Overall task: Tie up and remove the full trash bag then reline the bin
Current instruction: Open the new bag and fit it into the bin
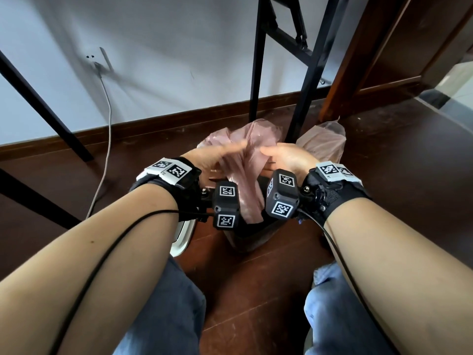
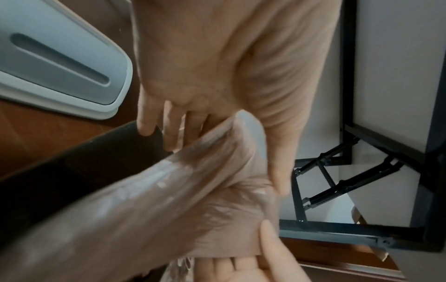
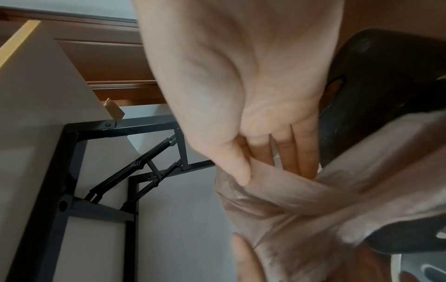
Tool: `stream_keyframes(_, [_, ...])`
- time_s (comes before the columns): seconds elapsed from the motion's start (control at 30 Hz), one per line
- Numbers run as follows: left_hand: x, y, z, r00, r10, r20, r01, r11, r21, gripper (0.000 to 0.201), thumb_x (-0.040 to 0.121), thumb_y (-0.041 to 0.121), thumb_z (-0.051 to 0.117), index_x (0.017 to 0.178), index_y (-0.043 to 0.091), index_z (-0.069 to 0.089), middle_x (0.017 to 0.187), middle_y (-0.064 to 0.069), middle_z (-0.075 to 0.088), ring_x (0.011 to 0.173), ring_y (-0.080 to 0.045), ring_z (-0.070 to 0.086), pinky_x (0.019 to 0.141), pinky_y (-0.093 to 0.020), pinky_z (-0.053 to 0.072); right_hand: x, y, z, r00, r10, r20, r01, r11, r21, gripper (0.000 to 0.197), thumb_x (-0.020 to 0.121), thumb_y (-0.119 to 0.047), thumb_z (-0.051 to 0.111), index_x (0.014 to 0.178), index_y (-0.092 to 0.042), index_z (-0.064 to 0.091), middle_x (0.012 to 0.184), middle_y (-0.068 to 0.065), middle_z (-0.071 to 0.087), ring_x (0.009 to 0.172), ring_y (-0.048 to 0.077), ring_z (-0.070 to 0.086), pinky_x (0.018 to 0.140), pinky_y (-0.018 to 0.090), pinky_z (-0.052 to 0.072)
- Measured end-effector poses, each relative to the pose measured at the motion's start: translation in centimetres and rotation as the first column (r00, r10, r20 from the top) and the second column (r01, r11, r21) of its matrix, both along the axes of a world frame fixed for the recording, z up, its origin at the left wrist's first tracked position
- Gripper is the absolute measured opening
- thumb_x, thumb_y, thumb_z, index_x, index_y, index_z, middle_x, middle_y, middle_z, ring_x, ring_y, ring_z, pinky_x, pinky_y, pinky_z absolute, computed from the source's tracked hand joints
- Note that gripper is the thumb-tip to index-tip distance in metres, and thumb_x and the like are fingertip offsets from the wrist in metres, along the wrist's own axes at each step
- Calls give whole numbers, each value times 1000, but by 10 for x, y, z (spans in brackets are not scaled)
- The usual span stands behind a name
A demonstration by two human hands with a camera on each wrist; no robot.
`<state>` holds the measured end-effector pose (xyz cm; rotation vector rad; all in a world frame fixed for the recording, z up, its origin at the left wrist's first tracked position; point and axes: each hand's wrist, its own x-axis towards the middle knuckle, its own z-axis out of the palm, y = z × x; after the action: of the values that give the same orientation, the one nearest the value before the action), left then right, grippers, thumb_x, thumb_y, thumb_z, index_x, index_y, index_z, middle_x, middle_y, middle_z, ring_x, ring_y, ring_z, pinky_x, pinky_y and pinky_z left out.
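Head view gave me both hands out over the dark bin [image 1: 245,239] on the wooden floor [image 1: 256,290], with a pink trash bag [image 1: 245,175] rising out of it between them. My left hand [image 1: 212,156] lay against the gathered plastic, its forefinger stretched toward the right hand [image 1: 286,156], which was curled around the bag's other side; I could not tell from here how the lower fingers lay. A second pink bag [image 1: 325,142] sat on the floor just beyond, beside a black table leg [image 1: 304,98], and a white lid [image 1: 183,237] lay left of the bin. Left wrist view showed the left hand [image 2: 212,72] with its thumb stretched along a twisted band of the bag [image 2: 169,190], the fingers [image 2: 169,124] fairly straight and close together behind the plastic, near the bin rim [image 2: 84,152]; the white lid [image 2: 55,63] rested on the floor. Right wrist view showed the right hand [image 3: 253,95] pinching a fold of the bag [image 3: 301,200] between thumb and fingers [image 3: 304,156], which were pressed together, with the bin [image 3: 386,76] to the side and the black table frame [image 3: 72,171] behind.
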<state>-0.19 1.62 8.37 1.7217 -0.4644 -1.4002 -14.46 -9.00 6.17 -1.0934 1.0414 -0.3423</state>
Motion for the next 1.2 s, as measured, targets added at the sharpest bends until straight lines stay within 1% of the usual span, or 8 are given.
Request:
stream_keyframes(0.2, [-3,-5,-10,994,-63,93,54,994,98,8,91,17,59,86,11,62,90,-8,66,89,-24,63,90,-38,50,-2,0,3,987,-103,125,98,994,47,19,96,-12,52,114,-9,51,97,12,62,84,24,63,72,36,54])
stream_keyframes(0.33, [3,-8,-13,993,70,91,-78,993,88,19,96,13,45,82,14,57,98,-5,66,83,-23,65,73,-33,47,-2,-5,10,960,-278,16,277,960,45,7,97,-15,52,93,-11,54,82,5,58,69,16,57,53,28,47])
stream_keyframes(0.43, [8,-10,-10,956,291,43,-293,955,48,25,96,11,38,103,8,61,110,-8,67,99,-29,65,90,-45,51,-7,-12,8,953,-279,-117,271,959,-82,16,97,-24,52,92,-10,58,82,5,60,70,16,57,45,18,46])
stream_keyframes(0.63, [8,-8,-7,964,248,-99,-249,969,1,67,79,70,52,113,13,62,101,-8,68,92,-26,66,72,-39,56,-1,-9,10,948,-292,-130,289,956,-39,23,98,-27,49,82,-13,56,76,2,55,65,16,52,62,25,50])
stream_keyframes(0.73, [-5,-6,-6,982,96,-164,-104,994,-40,39,77,42,73,102,13,66,85,-6,73,71,-21,71,60,-36,58,1,-9,11,943,-300,-143,300,954,-20,24,98,-28,50,83,-11,59,74,4,57,61,17,54,50,27,45])
stream_keyframes(0.93, [-3,-13,-11,989,145,8,-145,988,43,12,83,15,71,85,5,65,87,-10,68,76,-23,66,78,-38,56,-4,-5,8,946,-311,-95,303,949,-90,25,97,-20,51,73,-15,53,69,0,52,58,12,49,30,11,36])
stream_keyframes(1.1, [7,-17,-19,964,239,114,-245,969,38,25,90,17,60,111,5,63,107,-11,68,100,-29,66,93,-46,52,-5,-14,2,890,-411,-197,381,908,-176,29,98,-20,48,69,-18,49,65,1,48,53,14,46,27,10,33])
stream_keyframes(1.2, [11,-23,-24,954,282,103,-280,960,-28,34,93,20,52,122,4,60,113,-11,67,98,-27,66,93,-48,52,-8,-9,3,906,-423,6,423,904,-58,19,95,-27,56,101,-10,61,88,8,64,71,18,63,39,18,48])
